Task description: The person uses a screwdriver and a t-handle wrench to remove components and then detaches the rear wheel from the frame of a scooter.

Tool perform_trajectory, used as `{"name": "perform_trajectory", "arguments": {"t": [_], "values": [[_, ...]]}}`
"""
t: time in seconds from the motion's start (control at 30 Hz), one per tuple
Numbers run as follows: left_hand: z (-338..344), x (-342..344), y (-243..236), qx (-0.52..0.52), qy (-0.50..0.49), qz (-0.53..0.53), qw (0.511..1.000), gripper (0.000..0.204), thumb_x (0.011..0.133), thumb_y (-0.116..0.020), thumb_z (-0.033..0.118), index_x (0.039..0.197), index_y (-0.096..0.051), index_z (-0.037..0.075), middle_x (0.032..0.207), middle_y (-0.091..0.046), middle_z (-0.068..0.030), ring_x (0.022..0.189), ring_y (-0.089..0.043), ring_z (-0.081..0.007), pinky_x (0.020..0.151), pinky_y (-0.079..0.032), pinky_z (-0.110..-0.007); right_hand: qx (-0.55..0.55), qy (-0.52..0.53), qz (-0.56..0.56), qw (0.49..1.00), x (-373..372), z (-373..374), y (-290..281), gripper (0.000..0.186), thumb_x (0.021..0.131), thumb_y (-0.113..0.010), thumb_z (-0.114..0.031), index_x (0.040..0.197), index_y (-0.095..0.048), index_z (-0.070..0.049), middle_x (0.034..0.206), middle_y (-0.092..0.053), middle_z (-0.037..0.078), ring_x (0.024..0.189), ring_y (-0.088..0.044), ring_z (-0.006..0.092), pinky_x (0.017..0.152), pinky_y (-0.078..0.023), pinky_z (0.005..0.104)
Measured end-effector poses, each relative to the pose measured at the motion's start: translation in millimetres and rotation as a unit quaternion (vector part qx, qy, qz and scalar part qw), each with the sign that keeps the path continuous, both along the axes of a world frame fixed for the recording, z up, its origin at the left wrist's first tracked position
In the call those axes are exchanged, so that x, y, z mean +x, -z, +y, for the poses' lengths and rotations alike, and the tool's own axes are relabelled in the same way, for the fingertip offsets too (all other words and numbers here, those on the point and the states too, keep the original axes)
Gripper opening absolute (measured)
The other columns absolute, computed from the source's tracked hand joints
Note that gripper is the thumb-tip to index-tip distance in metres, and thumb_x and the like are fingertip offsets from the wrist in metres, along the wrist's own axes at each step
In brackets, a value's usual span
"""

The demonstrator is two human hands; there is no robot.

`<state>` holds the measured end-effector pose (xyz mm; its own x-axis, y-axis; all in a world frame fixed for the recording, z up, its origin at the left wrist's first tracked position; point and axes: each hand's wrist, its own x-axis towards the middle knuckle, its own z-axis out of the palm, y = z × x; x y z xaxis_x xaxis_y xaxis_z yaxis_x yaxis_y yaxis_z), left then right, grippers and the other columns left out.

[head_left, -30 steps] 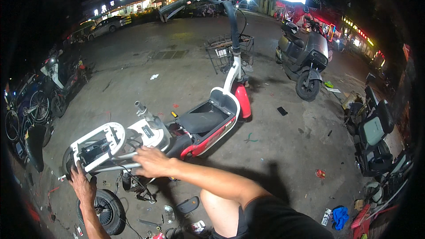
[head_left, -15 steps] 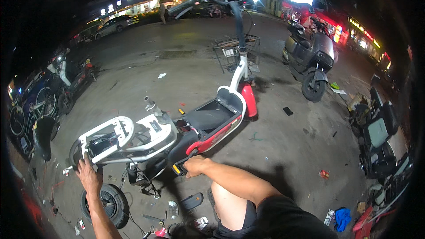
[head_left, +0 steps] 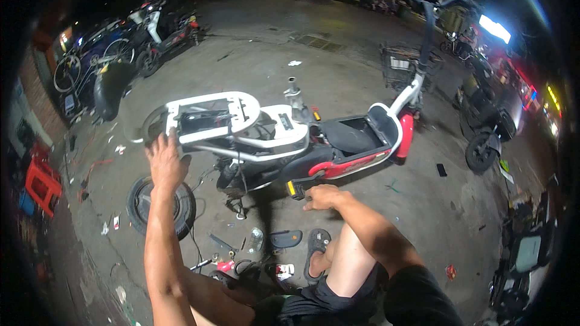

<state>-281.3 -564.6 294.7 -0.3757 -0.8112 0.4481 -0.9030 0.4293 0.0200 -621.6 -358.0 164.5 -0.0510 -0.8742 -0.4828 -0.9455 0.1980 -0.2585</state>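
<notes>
A white and red electric bike point(head_left: 284, 152) stands in front of me without a saddle, its bare seat post point(head_left: 293, 93) sticking up. My left hand point(head_left: 166, 166) reaches to the rear corner of the white rack point(head_left: 208, 136), fingers stretched out against it and thumb apart. My right hand point(head_left: 323, 197) is just beside the near pedal point(head_left: 295, 188), which has a yellow reflector. Its fingers are loosely bent and apart, with nothing seen in them. Below the rack a loose wheel with a black tyre point(head_left: 187, 220) lies flat on the ground. Cables hang under the frame.
Tools and small parts, including a wrench point(head_left: 223, 242) and a dark oval cover point(head_left: 286, 239), lie near my feet. A red stool point(head_left: 43, 184) is at left, with parked bikes behind. A scooter point(head_left: 489, 115) stands at right, near a phone-like black slab point(head_left: 441, 170).
My view has swung left and down, so the bike sits further right and higher. My right hand has loosened from the pedal's end. My left hand stays at the rack.
</notes>
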Motion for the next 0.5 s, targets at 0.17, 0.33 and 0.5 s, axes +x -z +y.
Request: {"name": "perform_trajectory", "arguments": {"t": [0.17, 0.33, 0.5], "values": [[2, 0, -1, -0.003, 0.009, 0.014, 1.000, 0.087, 0.073, -0.078, 0.024, 0.146, -0.034, 0.009, 0.135, -0.044, -0.0181, 0.131, -0.040, -0.0372, 0.113, -0.024, -0.060, -0.025, 0.019, -0.007, 0.999, 7, -3, -12, 0.049, 0.083, -0.067, -0.048, 0.114, -0.067, -0.009, 0.106, -0.068, 0.019, 0.106, -0.063, 0.0365, 0.091, -0.047, 0.0463], [1, 2, 5, -0.028, 0.019, 0.011, 0.999, 0.087, 0.073, -0.078, 0.025, 0.146, -0.033, 0.009, 0.138, -0.042, -0.0188, 0.132, -0.038, -0.0380, 0.113, -0.023, -0.060, -0.099, 0.032, -0.037, 0.994, 14, -8, -20, 0.046, 0.085, -0.065, -0.046, 0.112, -0.067, -0.008, 0.102, -0.069, 0.021, 0.102, -0.063, 0.0379, 0.091, -0.046, 0.0475], [0, 9, 14, -0.034, 0.048, 0.045, 0.997, 0.086, 0.073, -0.078, 0.020, 0.146, -0.033, 0.009, 0.142, -0.040, -0.0194, 0.134, -0.036, -0.0397, 0.112, -0.025, -0.058, -0.170, 0.089, -0.090, 0.977, 27, -22, -30, 0.042, 0.085, -0.067, -0.040, 0.111, -0.067, -0.008, 0.103, -0.069, 0.019, 0.098, -0.065, 0.0370, 0.086, -0.049, 0.0470]]}}
